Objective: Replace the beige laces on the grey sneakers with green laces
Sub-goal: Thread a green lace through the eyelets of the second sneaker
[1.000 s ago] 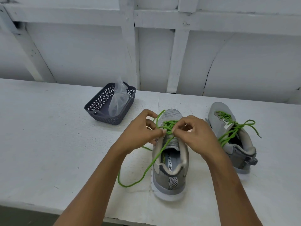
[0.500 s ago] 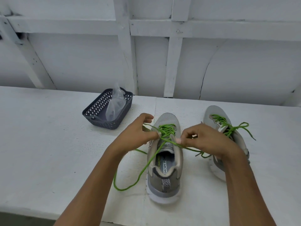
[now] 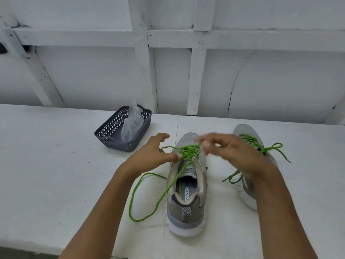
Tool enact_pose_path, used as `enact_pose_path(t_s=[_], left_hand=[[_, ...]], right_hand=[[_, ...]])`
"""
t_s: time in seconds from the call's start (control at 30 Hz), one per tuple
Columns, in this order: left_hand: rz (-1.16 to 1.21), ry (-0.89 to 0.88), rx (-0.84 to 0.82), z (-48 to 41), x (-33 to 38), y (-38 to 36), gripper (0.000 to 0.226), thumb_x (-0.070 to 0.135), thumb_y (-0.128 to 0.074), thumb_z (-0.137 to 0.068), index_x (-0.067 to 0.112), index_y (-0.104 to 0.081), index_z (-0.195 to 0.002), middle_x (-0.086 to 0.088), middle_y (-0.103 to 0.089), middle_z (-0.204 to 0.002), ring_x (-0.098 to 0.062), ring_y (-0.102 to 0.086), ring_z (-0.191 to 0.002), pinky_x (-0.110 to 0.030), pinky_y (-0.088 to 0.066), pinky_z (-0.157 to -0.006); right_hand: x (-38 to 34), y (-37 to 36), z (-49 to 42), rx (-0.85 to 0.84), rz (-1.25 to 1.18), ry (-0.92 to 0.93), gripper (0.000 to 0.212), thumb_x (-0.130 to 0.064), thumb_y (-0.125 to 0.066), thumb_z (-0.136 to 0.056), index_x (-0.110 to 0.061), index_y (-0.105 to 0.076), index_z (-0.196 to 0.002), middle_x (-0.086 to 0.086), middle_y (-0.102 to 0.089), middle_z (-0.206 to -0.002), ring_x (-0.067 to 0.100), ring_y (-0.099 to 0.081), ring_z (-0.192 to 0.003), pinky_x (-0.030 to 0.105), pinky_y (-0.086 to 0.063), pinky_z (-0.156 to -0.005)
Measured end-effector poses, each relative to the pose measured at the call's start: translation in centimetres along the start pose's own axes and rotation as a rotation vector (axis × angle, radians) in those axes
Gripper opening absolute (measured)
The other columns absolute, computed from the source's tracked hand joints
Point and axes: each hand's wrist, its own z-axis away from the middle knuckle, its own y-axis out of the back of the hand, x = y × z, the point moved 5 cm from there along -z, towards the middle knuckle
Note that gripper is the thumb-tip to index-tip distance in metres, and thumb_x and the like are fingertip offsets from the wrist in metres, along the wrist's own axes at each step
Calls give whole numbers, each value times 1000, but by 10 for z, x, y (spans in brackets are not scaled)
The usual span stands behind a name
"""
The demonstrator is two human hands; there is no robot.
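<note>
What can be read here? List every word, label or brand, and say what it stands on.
"MORY FOA": on the insole of the near sneaker; the shoe's rim hides both ends of the wording.
Green lettering beside it on the same insole: too blurred to read.
Far sneaker: no text shows.
Basket: no text shows.

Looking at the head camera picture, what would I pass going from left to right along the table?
A dark basket → left hand pinching the green lace → grey sneaker being laced → second grey sneaker. The right hand overlaps both sneakers, so it is left out.
</note>
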Motion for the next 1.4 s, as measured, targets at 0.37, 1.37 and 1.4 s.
enact_pose_path(t_s=[0.37, 1.37, 1.4], left_hand=[[-13, 37, -30, -2, -5, 4, 94, 53, -74, -61, 35, -37, -145, 8, -42, -144, -13, -53, -119, -35, -47, -97], [721, -123, 127, -21, 58, 1, 22, 10, -58, -95, 14, -58, -74, 2, -45, -56, -17, -52, -56, -37, -49, -71], [758, -95, 153, -24, 55, -1, 20, 11, -58, -95, 14, -57, -75, 2, -45, -57, -17, -51, -56, -36, -48, -68]], right_hand=[[25, 20, 12, 14, 206, -252, 19, -46, -73, -81, -27, -69, -84, -9, -62, -68, 6, -52, -60, 22, -39, -58], [34, 19, 12, 98, 218, -151, 19, -38, -62, -93, -29, -74, -80, -15, -71, -90, -3, -64, -87, 26, -47, -87], [36, 20, 12, 83, 273, -168, 17, -38, -64, -92, -32, -75, -81, -16, -71, -90, -3, -63, -87, 28, -48, -87]])
